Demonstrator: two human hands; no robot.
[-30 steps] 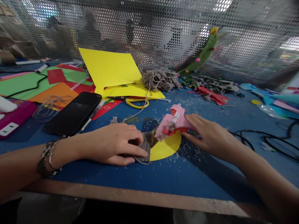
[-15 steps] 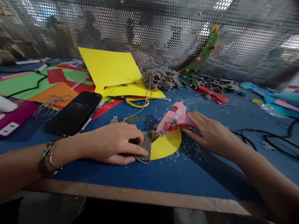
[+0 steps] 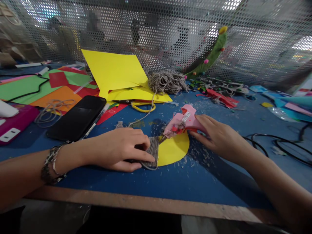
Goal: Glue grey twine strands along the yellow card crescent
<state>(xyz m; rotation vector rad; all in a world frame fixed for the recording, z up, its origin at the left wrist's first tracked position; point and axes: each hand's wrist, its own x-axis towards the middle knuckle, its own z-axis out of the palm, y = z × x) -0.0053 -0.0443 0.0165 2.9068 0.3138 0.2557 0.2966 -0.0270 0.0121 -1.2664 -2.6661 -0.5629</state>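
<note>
A yellow paper disc (image 3: 174, 150) lies on the blue table, its left part wrapped in rows of grey yarn (image 3: 153, 151). My left hand (image 3: 124, 148) rests over the wrapped part, its fingers curled and pressing on the yarn; it hides the disc's left side. In my right hand (image 3: 212, 135) is a pink glue gun (image 3: 181, 122), gripped by its handle. The gun's nozzle points down and left, close to the edge of the yarn rows near the top of the disc. A strand of yarn runs up from behind my left hand to a grey yarn bundle (image 3: 167, 82).
Yellow-handled scissors (image 3: 143, 110) lie beyond the disc, near yellow sheets (image 3: 117, 71). A black phone (image 3: 76, 117) and a magenta power strip (image 3: 18, 122) are left. Black cables (image 3: 280, 146) lie right. A perforated metal screen (image 3: 156, 39) stands behind.
The glue gun has shifted slightly up, with its nozzle nearer the top of the yarn's edge. My left hand has hardly moved.
</note>
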